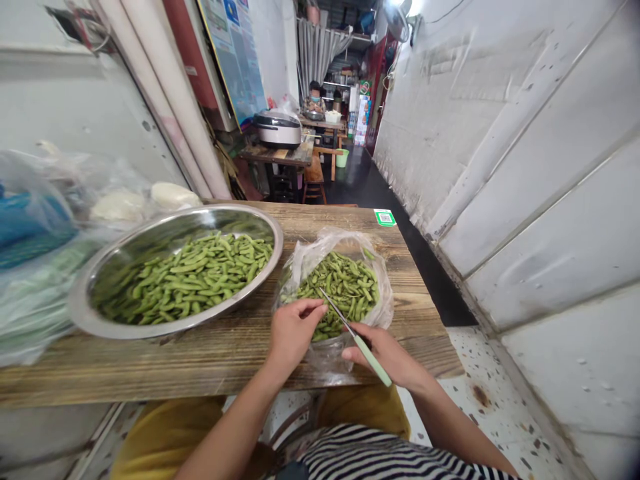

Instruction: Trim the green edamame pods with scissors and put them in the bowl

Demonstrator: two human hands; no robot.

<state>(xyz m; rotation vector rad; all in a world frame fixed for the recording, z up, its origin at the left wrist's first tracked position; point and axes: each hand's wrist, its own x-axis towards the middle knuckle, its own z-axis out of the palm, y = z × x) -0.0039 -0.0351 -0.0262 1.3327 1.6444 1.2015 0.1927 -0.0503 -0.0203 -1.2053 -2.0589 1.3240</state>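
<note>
My right hand (385,357) is closed around a pair of scissors (369,359) with a pale green handle, seen nearly edge-on. Its narrow metal blades point up and left, their tips close to my left fingertips. My left hand (295,331) pinches its thumb and fingers together over the near left edge of a clear plastic bag (384,293). Whatever lies in that pinch is too small or hidden to name. Green soybean pods (350,283) fill the opened bag. To the left, a wide steel basin (175,328) holds many more pods (200,277).
Plastic bags (35,287) with pale and blue contents crowd the left side of the wooden table (240,353). A QR code card (385,217) lies at the far right corner. Beyond stand a rice cooker (277,128) on another table and a seated person (315,100). A white wall runs along the right.
</note>
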